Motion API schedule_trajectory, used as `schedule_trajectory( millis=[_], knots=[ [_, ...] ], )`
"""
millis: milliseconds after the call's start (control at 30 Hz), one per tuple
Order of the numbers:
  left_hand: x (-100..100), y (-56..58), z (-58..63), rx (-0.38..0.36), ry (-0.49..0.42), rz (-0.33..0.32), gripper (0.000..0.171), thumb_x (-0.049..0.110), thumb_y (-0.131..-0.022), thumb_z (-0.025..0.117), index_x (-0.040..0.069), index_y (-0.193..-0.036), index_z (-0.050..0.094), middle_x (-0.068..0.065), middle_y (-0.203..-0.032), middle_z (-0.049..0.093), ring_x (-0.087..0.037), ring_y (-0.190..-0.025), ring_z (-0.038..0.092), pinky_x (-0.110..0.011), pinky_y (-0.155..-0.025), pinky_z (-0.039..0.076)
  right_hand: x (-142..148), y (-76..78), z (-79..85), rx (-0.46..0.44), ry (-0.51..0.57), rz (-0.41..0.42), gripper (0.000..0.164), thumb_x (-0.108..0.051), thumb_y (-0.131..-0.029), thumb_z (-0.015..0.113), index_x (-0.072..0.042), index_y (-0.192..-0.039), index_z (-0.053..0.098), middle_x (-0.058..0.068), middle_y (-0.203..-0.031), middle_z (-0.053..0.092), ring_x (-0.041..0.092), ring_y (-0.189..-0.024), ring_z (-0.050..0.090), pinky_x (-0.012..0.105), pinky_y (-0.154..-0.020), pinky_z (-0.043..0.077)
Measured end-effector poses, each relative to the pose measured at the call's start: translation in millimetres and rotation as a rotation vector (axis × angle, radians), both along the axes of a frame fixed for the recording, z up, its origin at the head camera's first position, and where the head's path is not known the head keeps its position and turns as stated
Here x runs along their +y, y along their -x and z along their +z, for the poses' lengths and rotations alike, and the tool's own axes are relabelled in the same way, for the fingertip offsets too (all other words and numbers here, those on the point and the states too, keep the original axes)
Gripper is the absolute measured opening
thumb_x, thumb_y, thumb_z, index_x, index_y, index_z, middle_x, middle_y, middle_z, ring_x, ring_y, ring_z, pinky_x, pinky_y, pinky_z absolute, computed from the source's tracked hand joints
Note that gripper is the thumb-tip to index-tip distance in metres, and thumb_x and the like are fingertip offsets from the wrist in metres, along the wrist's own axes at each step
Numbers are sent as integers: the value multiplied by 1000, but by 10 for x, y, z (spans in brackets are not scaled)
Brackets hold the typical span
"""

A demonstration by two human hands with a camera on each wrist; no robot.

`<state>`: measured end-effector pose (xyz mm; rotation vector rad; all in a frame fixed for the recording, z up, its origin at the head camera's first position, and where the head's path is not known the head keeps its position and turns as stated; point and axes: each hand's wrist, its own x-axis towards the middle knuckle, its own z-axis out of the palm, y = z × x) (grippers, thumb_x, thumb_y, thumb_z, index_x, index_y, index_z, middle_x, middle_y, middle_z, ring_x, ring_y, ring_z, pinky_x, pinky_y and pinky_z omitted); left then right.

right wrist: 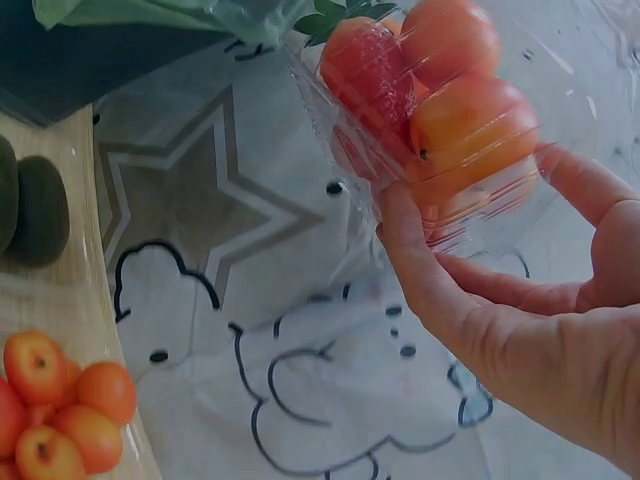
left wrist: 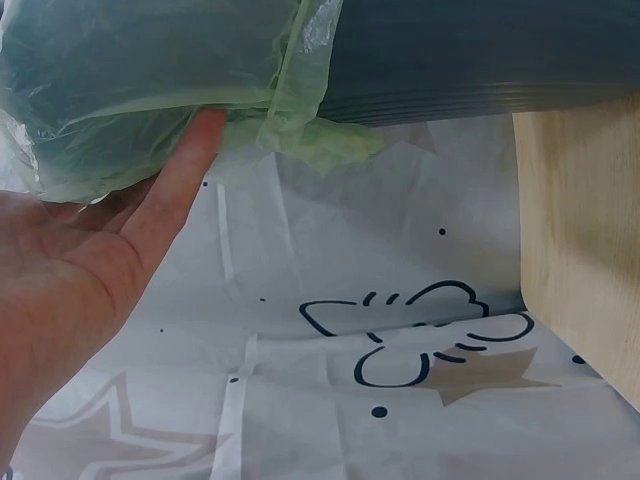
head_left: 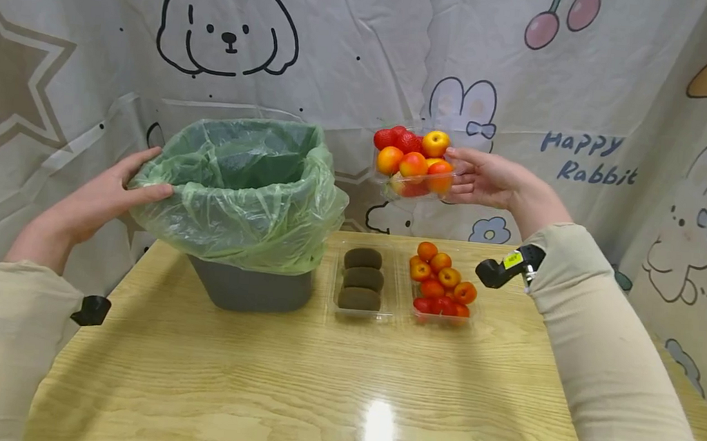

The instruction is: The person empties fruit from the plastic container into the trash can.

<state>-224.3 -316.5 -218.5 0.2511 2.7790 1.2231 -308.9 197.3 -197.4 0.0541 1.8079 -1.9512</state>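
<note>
My right hand (head_left: 496, 180) grips the edge of a clear plastic fruit container (head_left: 411, 187) holding strawberries (head_left: 406, 141) and round orange-yellow fruits (head_left: 414, 164). The container is held raised above the table, its side tilted toward me. In the right wrist view, thumb and fingers stand at opposite sides of it. My left hand (head_left: 96, 193) rests against the left side of a grey bin (head_left: 263, 289) lined with a green plastic bag (head_left: 247, 222). Its thumb lies near the rim, and a straight finger touches the bag in the left wrist view. The bin's bottom is hidden from above.
On the wooden table (head_left: 241, 378), right of the bin, stands a clear tray with several brown oval kiwi-like fruits (head_left: 363, 279). Beside it sits another clear tray with orange and red fruits (head_left: 442, 283). A printed curtain (head_left: 366, 55) hangs behind the table.
</note>
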Motion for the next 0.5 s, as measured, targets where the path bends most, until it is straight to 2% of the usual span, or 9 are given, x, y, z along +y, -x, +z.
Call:
schedule_trajectory(
  millis=[133, 300, 367, 500],
  knots=[
    [2, 3, -6, 1, -7, 2, 77, 39, -92, 49, 36, -145, -7, -3, -150, -21, -32, -135, -17, -67, -100, 6, -162, 17, 75, 14, 3, 19, 48, -36, -87, 59, -11, -122, 40, 7, -97, 56, 18, -82, 58, 34, -81, 51],
    [8, 10, -31, 4, -12, -2, 78, 38, -92, 50, 35, -145, -7, -3, -150, -22, -32, -135, -19, -66, -100, 4, -339, 4, 155, 15, -19, 47, 53, -36, -89, 56, -13, -131, 35, 9, -108, 49, 19, -85, 57, 39, -96, 40],
    [7, 11, -37, 3, -11, -2, 78, 39, -92, 50, 36, -144, -8, -3, -150, -22, -32, -135, -20, -66, -100, 4, -395, -4, 187, 20, -30, 49, 51, -37, -89, 55, -11, -129, 36, 10, -110, 47, 20, -85, 58, 39, -97, 39],
    [3, 11, -40, 9, -9, 0, 79, 39, -92, 50, 36, -144, -8, -3, -149, -23, -32, -135, -20, -67, -100, 3, -485, -11, 272, 20, -28, 34, 46, -37, -88, 56, -8, -120, 40, 11, -111, 46, 20, -85, 57, 36, -89, 47]
  ],
)
